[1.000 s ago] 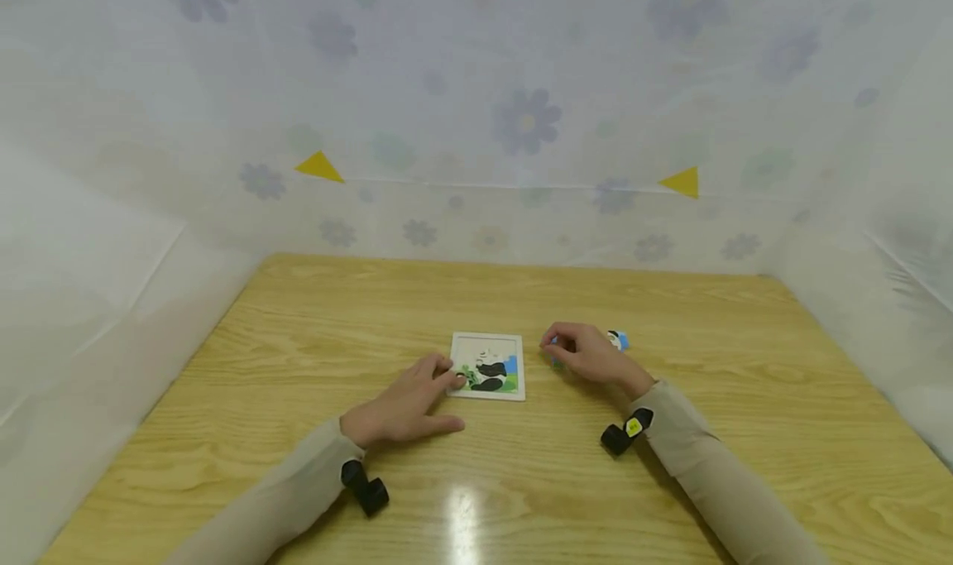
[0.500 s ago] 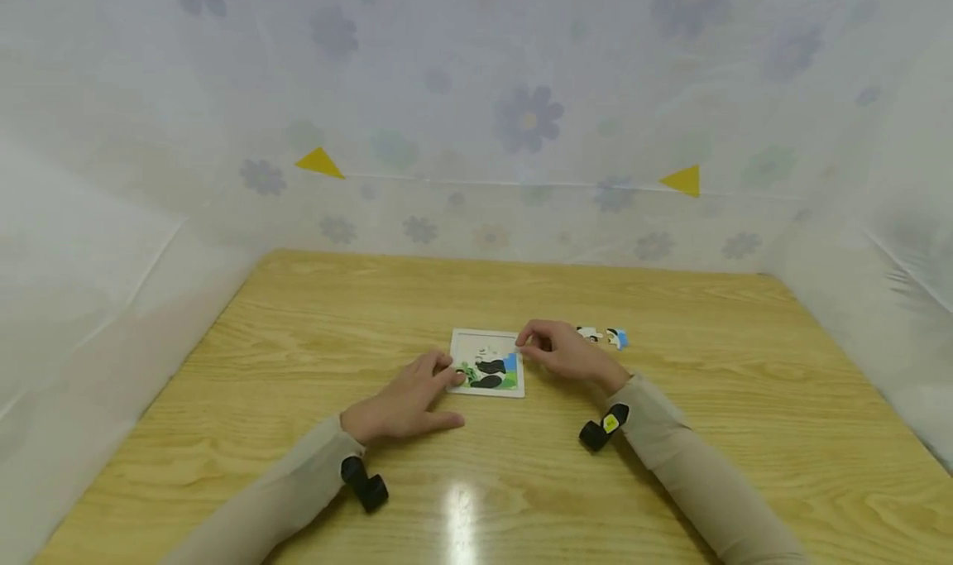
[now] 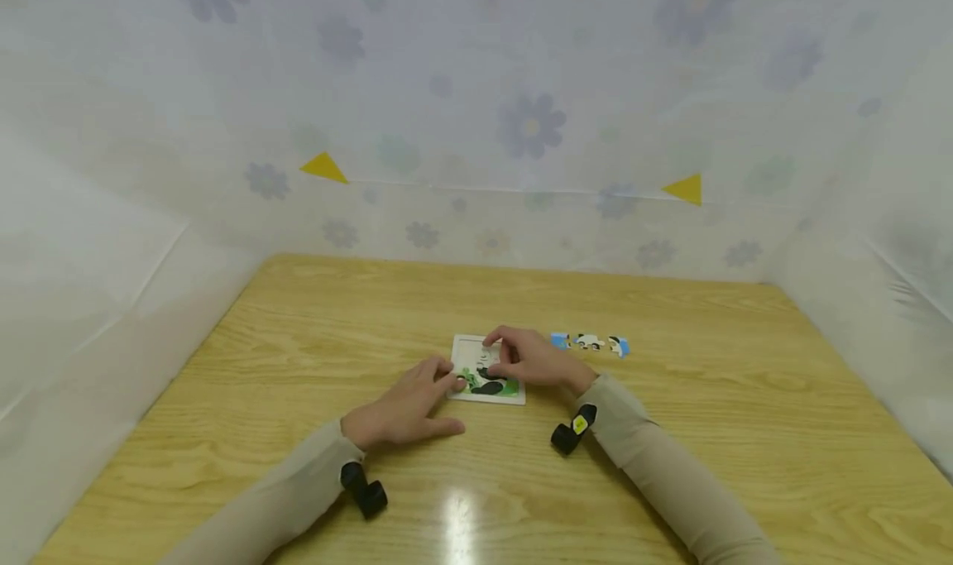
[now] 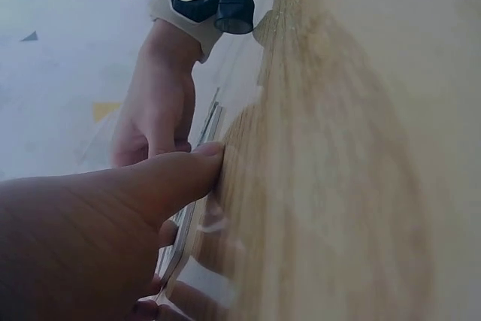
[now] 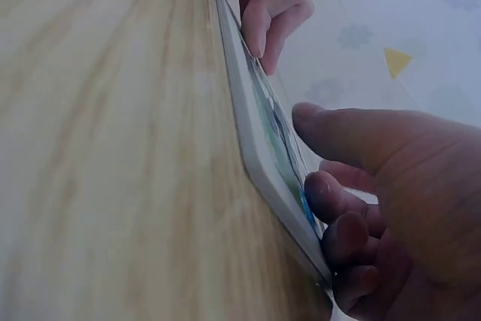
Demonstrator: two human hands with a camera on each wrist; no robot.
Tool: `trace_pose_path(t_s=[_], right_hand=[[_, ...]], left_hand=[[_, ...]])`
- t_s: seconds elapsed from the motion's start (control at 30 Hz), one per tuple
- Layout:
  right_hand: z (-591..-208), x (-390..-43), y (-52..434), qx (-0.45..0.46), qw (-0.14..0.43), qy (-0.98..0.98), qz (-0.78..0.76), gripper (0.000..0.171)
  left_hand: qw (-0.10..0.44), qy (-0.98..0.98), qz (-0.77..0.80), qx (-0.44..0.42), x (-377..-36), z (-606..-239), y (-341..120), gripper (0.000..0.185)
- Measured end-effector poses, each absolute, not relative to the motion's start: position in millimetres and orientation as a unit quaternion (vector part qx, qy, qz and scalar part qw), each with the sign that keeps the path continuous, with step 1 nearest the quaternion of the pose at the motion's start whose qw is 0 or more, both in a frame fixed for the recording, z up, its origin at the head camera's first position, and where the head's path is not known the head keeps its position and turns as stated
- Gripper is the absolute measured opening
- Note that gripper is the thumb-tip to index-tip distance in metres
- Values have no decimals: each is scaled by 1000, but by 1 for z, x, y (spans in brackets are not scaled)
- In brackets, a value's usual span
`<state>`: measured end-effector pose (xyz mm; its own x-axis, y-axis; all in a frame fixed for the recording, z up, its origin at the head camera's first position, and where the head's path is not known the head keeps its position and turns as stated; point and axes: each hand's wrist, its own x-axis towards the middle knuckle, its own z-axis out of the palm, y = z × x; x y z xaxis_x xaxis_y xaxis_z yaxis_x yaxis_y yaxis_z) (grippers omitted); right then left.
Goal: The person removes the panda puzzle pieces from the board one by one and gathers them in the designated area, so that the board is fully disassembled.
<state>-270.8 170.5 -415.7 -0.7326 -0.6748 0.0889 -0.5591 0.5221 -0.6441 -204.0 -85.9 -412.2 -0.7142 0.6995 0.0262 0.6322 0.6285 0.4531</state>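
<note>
A small white puzzle board (image 3: 463, 346) with a panda picture lies in the middle of the wooden table (image 3: 692, 441). My left hand (image 3: 438, 383) lies flat on the table. Its straight fingertips touch the board's left edge (image 4: 212, 119). My right hand (image 3: 514, 356) is over the board with curled fingers. It pinches a small blue puzzle piece (image 5: 305, 205) against the picture. The right wrist view shows the board (image 5: 248, 110) edge-on, with the right fingers (image 5: 325, 186) on its face and the left hand (image 5: 270, 1) at its far edge.
A short row of loose puzzle pieces (image 3: 591, 343), blue, white and black, lies on the table right of the board. White flowered sheeting (image 3: 529, 126) walls in the table on three sides. Black wrist cameras (image 3: 569, 435) sit by both sleeves.
My right hand has moved left from the loose pieces onto the board, uncovering the row of pieces. The left hand has stayed at the board's left edge.
</note>
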Motion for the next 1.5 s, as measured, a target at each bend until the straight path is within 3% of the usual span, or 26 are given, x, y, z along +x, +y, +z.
trace_pose_path(t_s=[0.43,0.83,1.5], right_hand=[[-406,-274,156,-330,117,875,-334,35],[-409,-268,164,-306,110,875,-359,32],[-414,-263,167,-348,73,863,-360,20]], left_hand=[[73,901,227,362,-201,-407,-90,53],[79,897,221,375,-204,-412,-85,56],[77,895,229,374,-203,-411,-87,54]])
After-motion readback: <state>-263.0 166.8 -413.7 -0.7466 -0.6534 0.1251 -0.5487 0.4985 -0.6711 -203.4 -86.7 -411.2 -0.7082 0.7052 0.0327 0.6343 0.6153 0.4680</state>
